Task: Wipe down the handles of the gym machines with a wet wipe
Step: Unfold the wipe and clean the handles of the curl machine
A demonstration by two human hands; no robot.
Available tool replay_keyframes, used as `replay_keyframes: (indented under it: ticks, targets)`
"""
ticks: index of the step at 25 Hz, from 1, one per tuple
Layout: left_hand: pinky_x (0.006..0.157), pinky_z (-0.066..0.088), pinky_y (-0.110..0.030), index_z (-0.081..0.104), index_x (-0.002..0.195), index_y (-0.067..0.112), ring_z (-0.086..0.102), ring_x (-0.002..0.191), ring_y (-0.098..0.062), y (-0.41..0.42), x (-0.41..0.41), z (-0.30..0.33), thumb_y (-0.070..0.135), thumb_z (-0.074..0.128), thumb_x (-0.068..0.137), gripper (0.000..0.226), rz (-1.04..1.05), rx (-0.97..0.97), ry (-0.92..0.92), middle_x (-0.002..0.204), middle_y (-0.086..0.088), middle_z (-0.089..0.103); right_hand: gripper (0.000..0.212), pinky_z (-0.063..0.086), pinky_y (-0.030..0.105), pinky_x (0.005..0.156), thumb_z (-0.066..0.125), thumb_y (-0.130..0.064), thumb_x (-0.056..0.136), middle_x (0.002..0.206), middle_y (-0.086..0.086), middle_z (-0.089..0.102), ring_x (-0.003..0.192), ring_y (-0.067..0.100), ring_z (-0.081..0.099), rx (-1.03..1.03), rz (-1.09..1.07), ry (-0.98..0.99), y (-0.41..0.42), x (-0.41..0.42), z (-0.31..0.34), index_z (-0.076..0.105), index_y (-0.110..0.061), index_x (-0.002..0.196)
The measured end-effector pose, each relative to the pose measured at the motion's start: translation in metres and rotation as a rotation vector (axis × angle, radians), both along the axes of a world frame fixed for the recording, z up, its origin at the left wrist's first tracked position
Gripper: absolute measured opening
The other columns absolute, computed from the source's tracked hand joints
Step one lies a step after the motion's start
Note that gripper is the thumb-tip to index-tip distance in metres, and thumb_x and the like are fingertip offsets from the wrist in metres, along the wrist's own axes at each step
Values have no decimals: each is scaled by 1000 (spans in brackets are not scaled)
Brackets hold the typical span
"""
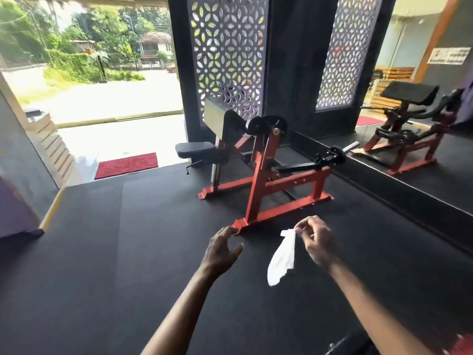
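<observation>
Two hands out in front of me: my right hand [315,240] pinches the top corner of the wipe [281,257] between thumb and fingertips, and it hangs limp below. My left hand [222,248], just beside it, is loose, fingers spread, holding nothing. Ahead of both, on the black floor [128,239], stands the red machine [258,180]; its black handle [325,158] juts out beyond my right hand, toward the mirror [422,124].

No legible text (wall sign [448,55] too blurred).
</observation>
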State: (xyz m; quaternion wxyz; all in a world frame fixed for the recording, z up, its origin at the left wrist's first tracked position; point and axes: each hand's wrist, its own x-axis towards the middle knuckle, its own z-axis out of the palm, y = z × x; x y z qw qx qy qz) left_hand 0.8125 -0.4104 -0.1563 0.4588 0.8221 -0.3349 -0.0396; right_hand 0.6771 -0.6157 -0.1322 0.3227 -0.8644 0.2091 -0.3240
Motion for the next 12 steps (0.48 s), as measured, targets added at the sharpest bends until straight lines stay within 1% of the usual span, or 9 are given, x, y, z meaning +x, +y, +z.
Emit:
replay_keyframes:
  ticks: [2,3,5,6,7,9,11,12]
  targets:
    - [86,41,-19,60,115,12,54,103,-8,-48,46,-7,14,69,80,36,-64,11,-19,109,7,58,24,39,6,65,66,1,81,75,-5,54,72,18,55,24,-44,-2,-43,30,-12,58,-19,70]
    - [86,40,-19,61,115,12,55,104,-10,-73,71,-10,16,69,79,37,-93,14,-22,111,4,60,28,40,9,65,66,0,80,74,-5,54,71,18,56,37,-76,-4,-66,45,-16,56,-24,69]
    - [88,40,-18,60,116,12,57,105,-13,-123,119,-9,26,66,77,41,-173,47,-35,112,2,62,34,44,22,63,67,-3,79,74,-4,57,71,21,59,51,-144,-15,-113,73,-23,54,-31,67]
    - [90,40,-20,60,116,12,57,106,-14,-150,142,-7,32,63,75,45,-221,65,-39,112,1,61,36,45,24,62,68,-2,79,75,-4,58,71,22,59,62,-178,-16,-137,84,-25,54,-32,67]
    - [93,40,-22,59,117,12,56,107,-15,-176,163,-4,35,60,74,48,-258,70,-57,113,1,61,37,44,23,62,68,0,79,75,-4,58,71,20,60,63,-214,-19,-158,92,-23,54,-32,67]
    - [95,42,-29,59,115,14,56,107,-18,-238,201,2,31,63,76,43,-308,58,-77,112,2,60,38,42,16,63,68,2,79,75,-4,59,69,14,58,41,-298,-33,-201,106,-12,55,-31,67]
    - [92,45,-33,60,112,12,58,103,-19,-301,222,5,30,64,75,41,-359,44,-48,108,2,61,34,41,10,64,67,0,81,76,-4,58,77,12,56,73,-401,-30,-245,114,-4,55,-29,68]
    - [90,47,-33,61,111,10,59,102,-17,-335,229,6,36,62,72,46,-417,22,-32,107,2,62,31,41,10,65,66,-2,82,77,-4,58,80,9,56,77,-449,-41,-268,117,-5,56,-28,69]
